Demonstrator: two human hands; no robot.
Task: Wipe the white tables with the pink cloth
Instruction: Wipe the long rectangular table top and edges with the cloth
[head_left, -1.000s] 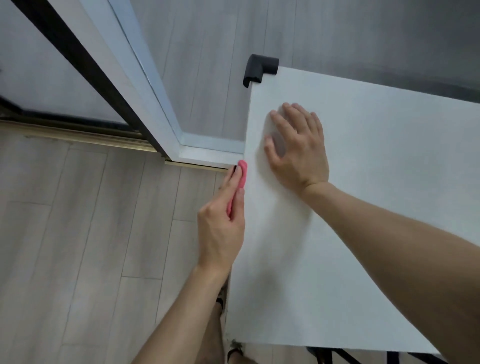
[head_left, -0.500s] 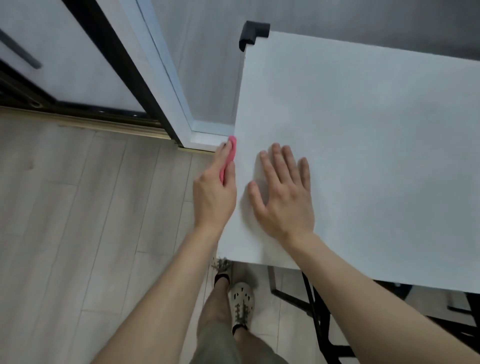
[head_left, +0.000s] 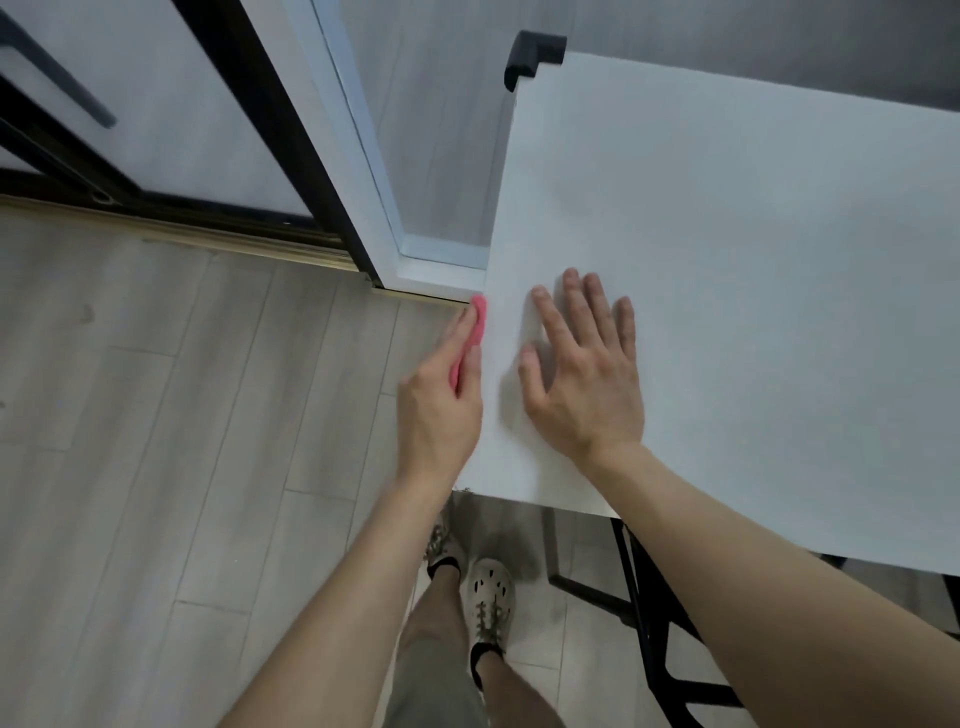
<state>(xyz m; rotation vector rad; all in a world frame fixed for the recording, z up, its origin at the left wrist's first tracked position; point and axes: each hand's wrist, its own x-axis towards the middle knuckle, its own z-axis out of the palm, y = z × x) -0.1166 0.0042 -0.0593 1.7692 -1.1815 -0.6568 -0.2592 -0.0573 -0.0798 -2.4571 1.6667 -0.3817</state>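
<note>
The white table fills the right of the view, its left edge running down the middle. My left hand presses the pink cloth against that left edge, fingers straight along the cloth, most of which is hidden behind the hand. My right hand lies flat on the tabletop just beside the edge, fingers spread.
A black corner guard caps the table's far left corner. A white door frame and a dark sliding door track stand to the left. Black table legs and my feet are below on the wood floor.
Both hands have slid along the table's left edge toward the near corner since a second ago; the view has pulled back, showing the near edge and my feet.
</note>
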